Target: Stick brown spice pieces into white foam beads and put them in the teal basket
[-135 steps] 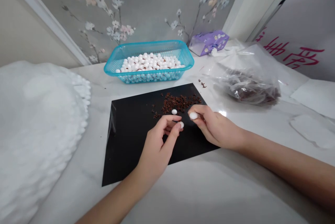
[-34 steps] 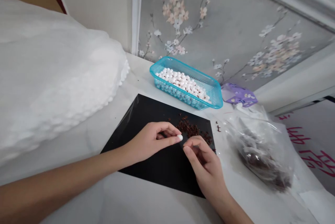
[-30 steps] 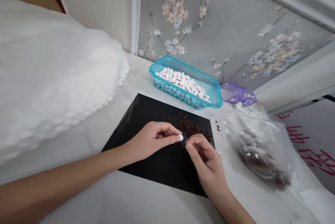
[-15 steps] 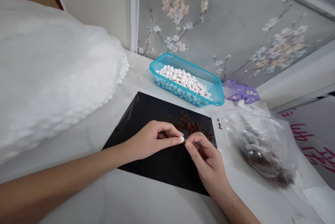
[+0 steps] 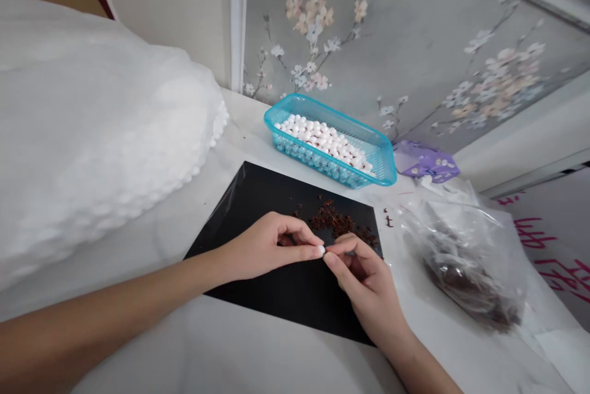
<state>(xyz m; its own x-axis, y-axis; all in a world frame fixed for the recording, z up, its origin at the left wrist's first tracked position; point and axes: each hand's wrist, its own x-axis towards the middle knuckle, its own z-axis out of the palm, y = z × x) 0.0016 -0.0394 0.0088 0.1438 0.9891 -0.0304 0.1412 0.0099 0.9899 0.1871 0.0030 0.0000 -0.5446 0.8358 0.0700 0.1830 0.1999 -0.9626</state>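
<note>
My left hand (image 5: 265, 248) pinches a small white ball (image 5: 321, 250) between thumb and fingertips, over the black mat (image 5: 281, 299). Close against the ball, my right hand (image 5: 369, 280) has its thumb and forefinger pressed together; what they hold, if anything, is too small to make out. A scatter of reddish-brown bits (image 5: 328, 216) lies on the mat just behind my fingers. Beyond the mat, a blue plastic basket (image 5: 388, 163) contains many white balls (image 5: 322, 137), some showing brown marks.
A big translucent white bag (image 5: 115, 117), bulging with what look like white balls, fills the left side. To the right lies a clear plastic bag (image 5: 465, 259) with dark brown contents. A purple packet (image 5: 428, 161) sits by the wall, and a few brown bits (image 5: 388, 219) lie on the white table (image 5: 221, 345).
My right fingertips have moved slightly left and now meet the white ball, closing the small gap. The left hand has hardly moved.
</note>
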